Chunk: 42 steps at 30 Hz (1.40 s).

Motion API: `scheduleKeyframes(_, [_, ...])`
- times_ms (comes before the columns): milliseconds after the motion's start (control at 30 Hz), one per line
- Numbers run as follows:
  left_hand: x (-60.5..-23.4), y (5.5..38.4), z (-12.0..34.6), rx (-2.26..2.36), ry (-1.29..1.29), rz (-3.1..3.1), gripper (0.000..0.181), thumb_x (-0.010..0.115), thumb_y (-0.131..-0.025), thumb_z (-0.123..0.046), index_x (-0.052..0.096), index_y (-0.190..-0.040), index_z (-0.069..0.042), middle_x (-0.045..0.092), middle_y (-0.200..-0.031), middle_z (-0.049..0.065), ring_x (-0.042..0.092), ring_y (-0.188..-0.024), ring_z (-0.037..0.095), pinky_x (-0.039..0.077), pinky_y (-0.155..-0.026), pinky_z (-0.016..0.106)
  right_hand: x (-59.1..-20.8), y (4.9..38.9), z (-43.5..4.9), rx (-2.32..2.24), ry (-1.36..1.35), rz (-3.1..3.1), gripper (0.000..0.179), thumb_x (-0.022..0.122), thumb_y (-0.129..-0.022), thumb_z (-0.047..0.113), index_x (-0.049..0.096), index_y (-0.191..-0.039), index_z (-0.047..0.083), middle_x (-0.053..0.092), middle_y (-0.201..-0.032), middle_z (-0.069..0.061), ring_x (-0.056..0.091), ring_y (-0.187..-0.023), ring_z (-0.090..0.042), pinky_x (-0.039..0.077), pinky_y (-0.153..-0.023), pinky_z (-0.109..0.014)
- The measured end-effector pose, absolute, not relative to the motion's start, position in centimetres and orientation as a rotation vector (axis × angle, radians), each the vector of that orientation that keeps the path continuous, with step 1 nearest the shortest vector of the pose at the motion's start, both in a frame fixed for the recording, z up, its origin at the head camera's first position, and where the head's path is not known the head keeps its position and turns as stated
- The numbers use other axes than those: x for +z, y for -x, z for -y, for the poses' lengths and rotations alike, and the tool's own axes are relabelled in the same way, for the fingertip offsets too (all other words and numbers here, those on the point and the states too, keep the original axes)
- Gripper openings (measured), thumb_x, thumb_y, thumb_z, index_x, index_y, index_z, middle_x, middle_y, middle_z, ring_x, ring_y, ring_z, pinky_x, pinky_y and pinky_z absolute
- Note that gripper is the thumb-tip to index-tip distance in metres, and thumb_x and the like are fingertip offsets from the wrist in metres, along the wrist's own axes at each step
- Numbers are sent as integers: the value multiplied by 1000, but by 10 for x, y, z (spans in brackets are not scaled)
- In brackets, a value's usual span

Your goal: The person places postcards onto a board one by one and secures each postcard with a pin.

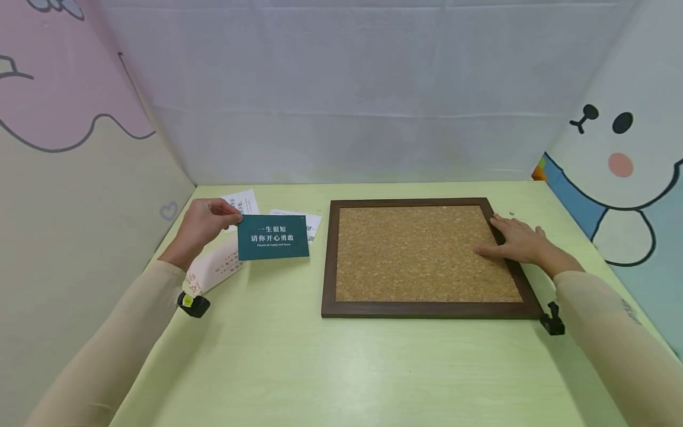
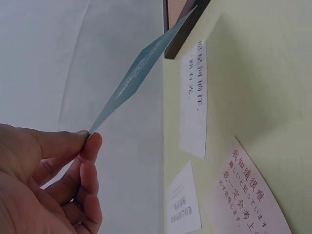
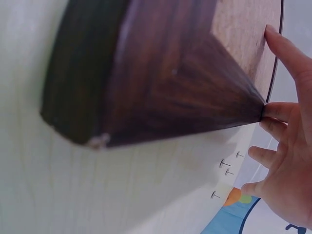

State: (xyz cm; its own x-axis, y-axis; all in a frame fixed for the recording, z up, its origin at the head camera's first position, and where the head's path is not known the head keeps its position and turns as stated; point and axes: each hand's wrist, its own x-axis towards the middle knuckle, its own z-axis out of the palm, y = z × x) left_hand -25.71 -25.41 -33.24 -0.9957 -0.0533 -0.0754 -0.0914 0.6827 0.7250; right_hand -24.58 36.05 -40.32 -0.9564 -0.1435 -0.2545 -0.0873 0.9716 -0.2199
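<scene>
In the head view my left hand point(image 1: 201, 224) pinches a dark green card point(image 1: 273, 250) with white lettering by its upper left corner. The left wrist view shows that card point(image 2: 139, 73) tilted above the table, thumb and forefinger on its edge. To the right lies a cork board point(image 1: 416, 255) in a dark brown wooden frame point(image 1: 427, 309). My right hand point(image 1: 514, 240) rests at the frame's right side, thumb on the cork. Seen from the right wrist, its fingertips point(image 3: 273, 111) touch the frame's outer edge, while the other fingers are spread apart.
Beneath and behind the green card lie a pink card point(image 1: 221, 267) and two white cards, one point(image 1: 248, 200) farther back and one point(image 1: 316, 222) nearer the board. Several pushpins point(image 3: 222, 164) stand on the table beyond the frame. Walls enclose the back and both sides.
</scene>
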Motion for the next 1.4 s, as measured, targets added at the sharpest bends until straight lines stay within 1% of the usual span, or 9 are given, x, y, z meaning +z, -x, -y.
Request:
scheduleKeyframes(133, [-335,273,249,1339,181,-2813,27,62,-97,-23,67,-112,-1,64,-111,14,53,-96,28,37,-82,39,-403,245,-362,-302,165,-2845,108,57,-85,69,18,-152,-6,16,-155,-34,13,-139,-58,6,-97,-83])
scheduleKeyframes(367, [-338,301,231,1510,199,-2745,27,63,-96,-23,65,-112,-1,63,-110,9,55,-96,26,43,-81,32,-401,245,-361,-300,160,-2843,108,57,-85,69,18,-152,-6,15,-155,-34,12,-139,-58,7,-97,-83])
scheduleKeyframes(533, [-339,317,211,1597,188,-2687,24,63,-96,-21,66,-110,-2,62,-109,7,54,-95,24,40,-93,42,-399,245,-359,-306,158,-2836,108,57,-85,69,17,-152,-7,15,-155,-35,10,-139,-58,5,-98,-82])
scheduleKeyframes(633, [-339,324,196,1625,154,-2666,22,63,-96,-19,66,-109,-1,61,-109,7,55,-93,22,39,-97,44,-398,244,-358,-304,159,-2835,108,57,-85,68,17,-152,-7,14,-155,-35,9,-139,-58,5,-98,-82])
scheduleKeyframes(867, [-345,339,156,1665,67,-2638,15,65,-94,-15,69,-101,-2,64,-103,6,58,-87,19,44,-82,32,-396,243,-359,-309,157,-2834,108,57,-86,67,17,-152,-7,14,-155,-34,8,-140,-58,3,-99,-82])
scheduleKeyframes(1100, [-357,347,116,1640,1,-2636,11,67,-93,-13,71,-96,-3,67,-100,10,59,-82,19,43,-75,31,-400,244,-360,-302,153,-2832,109,56,-85,69,16,-153,-6,13,-156,-34,8,-140,-58,4,-99,-82])
scheduleKeyframes(1233, [-364,347,98,1607,-28,-2623,11,68,-92,-14,71,-95,-4,67,-103,9,60,-85,24,44,-74,35,-401,244,-359,-307,149,-2827,109,56,-85,69,16,-153,-6,13,-156,-34,7,-140,-59,3,-99,-82])
scheduleKeyframes(1333, [-369,346,88,1598,-40,-2612,11,68,-92,-14,71,-95,-4,65,-107,10,60,-92,32,46,-77,40,-401,244,-358,-312,146,-2822,109,56,-85,69,15,-153,-6,12,-156,-34,6,-140,-58,3,-99,-82])
scheduleKeyframes(1400, [-372,345,84,1593,-51,-2607,11,68,-92,-14,70,-96,-4,64,-110,10,60,-95,34,47,-82,44,-401,244,-357,-313,143,-2821,109,56,-85,69,15,-153,-6,11,-157,-33,6,-140,-58,2,-99,-81])
